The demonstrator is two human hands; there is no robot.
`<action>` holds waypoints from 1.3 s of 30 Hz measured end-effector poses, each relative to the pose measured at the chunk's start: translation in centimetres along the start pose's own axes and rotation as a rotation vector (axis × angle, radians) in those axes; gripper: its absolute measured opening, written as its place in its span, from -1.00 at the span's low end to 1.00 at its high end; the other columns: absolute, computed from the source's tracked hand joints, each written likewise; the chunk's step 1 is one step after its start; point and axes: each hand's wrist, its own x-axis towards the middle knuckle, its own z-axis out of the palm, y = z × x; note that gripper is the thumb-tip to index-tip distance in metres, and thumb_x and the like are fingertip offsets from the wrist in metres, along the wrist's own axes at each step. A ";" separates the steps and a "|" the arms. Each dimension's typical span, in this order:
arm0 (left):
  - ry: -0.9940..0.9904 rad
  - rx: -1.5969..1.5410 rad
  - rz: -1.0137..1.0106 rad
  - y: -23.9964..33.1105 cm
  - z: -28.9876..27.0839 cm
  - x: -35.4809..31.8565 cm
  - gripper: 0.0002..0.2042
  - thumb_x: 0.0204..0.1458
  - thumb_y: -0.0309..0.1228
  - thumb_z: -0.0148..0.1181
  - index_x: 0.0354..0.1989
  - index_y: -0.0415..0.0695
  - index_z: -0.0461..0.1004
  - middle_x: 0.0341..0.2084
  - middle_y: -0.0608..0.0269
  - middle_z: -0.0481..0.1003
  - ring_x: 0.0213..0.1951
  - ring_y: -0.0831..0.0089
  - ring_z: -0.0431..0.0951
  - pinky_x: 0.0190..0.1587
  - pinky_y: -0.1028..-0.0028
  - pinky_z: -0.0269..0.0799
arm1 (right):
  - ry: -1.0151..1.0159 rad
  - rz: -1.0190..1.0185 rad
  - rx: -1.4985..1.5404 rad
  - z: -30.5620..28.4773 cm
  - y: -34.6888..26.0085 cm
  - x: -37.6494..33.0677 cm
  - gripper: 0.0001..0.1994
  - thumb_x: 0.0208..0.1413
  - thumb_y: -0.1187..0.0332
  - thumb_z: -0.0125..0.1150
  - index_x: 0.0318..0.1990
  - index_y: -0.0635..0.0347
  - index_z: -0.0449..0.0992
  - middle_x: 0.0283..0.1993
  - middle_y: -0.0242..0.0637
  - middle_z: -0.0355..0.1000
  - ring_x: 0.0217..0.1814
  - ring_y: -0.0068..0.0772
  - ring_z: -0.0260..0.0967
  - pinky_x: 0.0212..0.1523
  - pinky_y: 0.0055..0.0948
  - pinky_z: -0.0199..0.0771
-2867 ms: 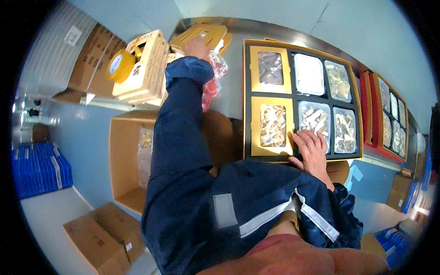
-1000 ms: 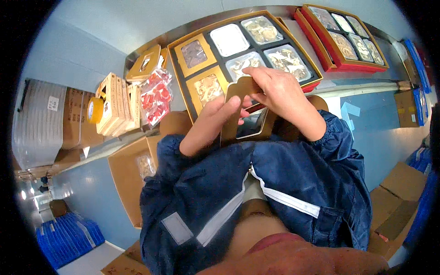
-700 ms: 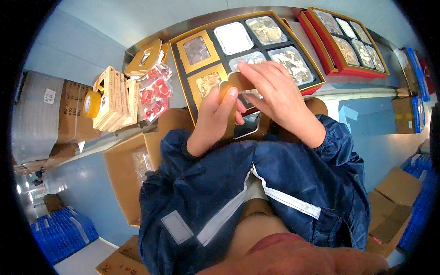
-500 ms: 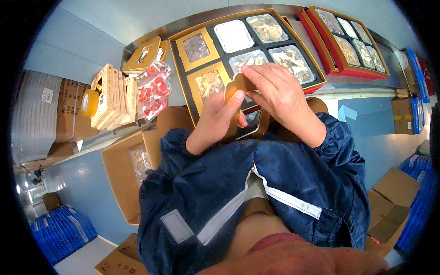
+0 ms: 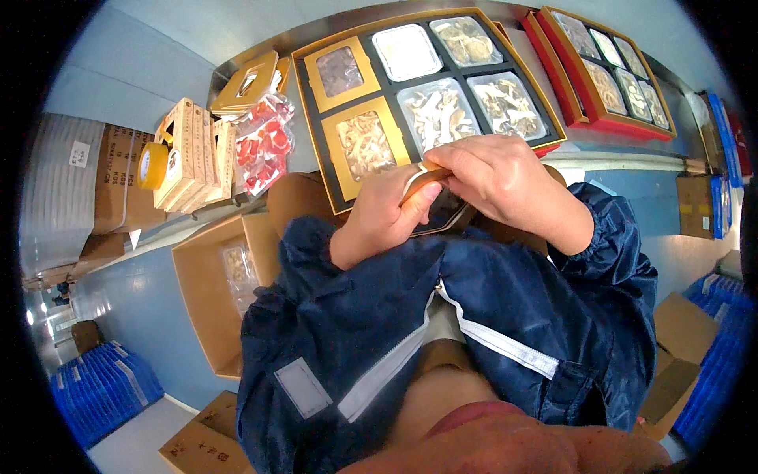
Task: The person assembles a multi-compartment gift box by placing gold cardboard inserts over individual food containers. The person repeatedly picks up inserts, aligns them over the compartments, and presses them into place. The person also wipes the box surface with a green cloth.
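Close in front of my body I hold a bent gold-brown card piece with a pale edge. My left hand grips its near side, thumb on top. My right hand pinches the far end, its fingers hiding much of the piece. Just beyond lies an open gift box with black dividers. A tray of dark pieces and a tray of dried mushroom strips show through gold card frames. The white tray and the other mushroom trays have no frame.
A second filled red gift box stands at the far right. On the left are stacked gold frames, red sachets, small printed cartons and yellow tape. A cardboard box with clear packs sits below them.
My hands have shifted slightly nearer to me, and the card piece now lies flatter between them. More of the front middle mushroom tray shows. My right forearm has moved a little to the right.
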 end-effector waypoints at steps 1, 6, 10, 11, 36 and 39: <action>0.011 0.011 -0.003 0.0 0.1 0.0 -0.83 0.28 -0.34 0.15 -0.14 -0.19 0.52 -0.52 0.25 0.57 -0.51 0.44 0.59 -0.43 0.43 0.44 | 0.022 -0.007 -0.035 0.0 -0.2 -0.1 -0.61 -0.02 0.47 0.38 0.01 0.30 0.51 -0.18 -0.08 0.58 -0.18 -0.08 0.61 -0.21 -0.26 0.64; 0.310 -0.314 -0.072 2.4 0.5 0.2 -0.76 0.20 -0.55 0.21 0.03 -0.24 0.45 -0.35 0.16 0.59 -0.44 0.48 0.59 -0.35 0.52 0.50 | 0.157 -0.103 -0.168 0.3 -1.0 1.1 -0.69 0.02 0.42 0.26 -0.08 0.34 0.48 -0.18 -0.11 0.58 -0.17 -0.13 0.60 -0.20 -0.28 0.63; 0.379 -0.269 -0.037 2.2 0.1 -0.7 -0.70 0.19 -0.61 0.22 0.09 -0.25 0.44 -0.23 0.12 0.58 -0.41 0.52 0.59 -0.32 0.55 0.53 | 0.226 -0.050 -0.162 1.3 -0.6 1.4 -0.58 -0.08 0.40 0.36 -0.04 0.35 0.47 -0.12 -0.08 0.57 -0.12 -0.09 0.59 -0.13 -0.27 0.62; 0.403 -0.266 -0.030 1.9 0.0 -0.9 -0.70 0.18 -0.61 0.24 0.09 -0.24 0.45 -0.18 0.11 0.57 -0.41 0.54 0.59 -0.32 0.56 0.54 | 0.250 -0.020 -0.206 1.4 -0.3 1.3 -0.56 -0.11 0.39 0.38 -0.03 0.35 0.46 -0.11 -0.08 0.57 -0.11 -0.09 0.59 -0.12 -0.26 0.62; 0.382 -0.512 -0.161 -0.4 -3.4 -1.3 -0.82 0.35 -0.40 0.04 -0.01 -0.23 0.43 -0.33 0.10 0.63 -0.27 0.34 0.67 -0.19 0.36 0.61 | 0.230 0.397 0.317 0.5 2.6 1.6 -0.39 0.00 0.23 0.50 0.24 0.07 0.44 -0.23 -0.06 0.57 -0.22 -0.11 0.60 -0.17 -0.27 0.58; 0.264 -0.707 -0.206 -1.5 -2.6 -1.3 -0.68 0.31 -0.33 0.10 0.12 -0.26 0.35 -0.20 0.05 0.60 -0.18 0.32 0.67 -0.02 0.36 0.57 | 0.033 0.356 0.257 0.0 3.8 1.4 -0.45 0.00 0.32 0.49 0.18 0.20 0.50 -0.11 -0.11 0.57 -0.14 -0.29 0.58 -0.12 -0.41 0.58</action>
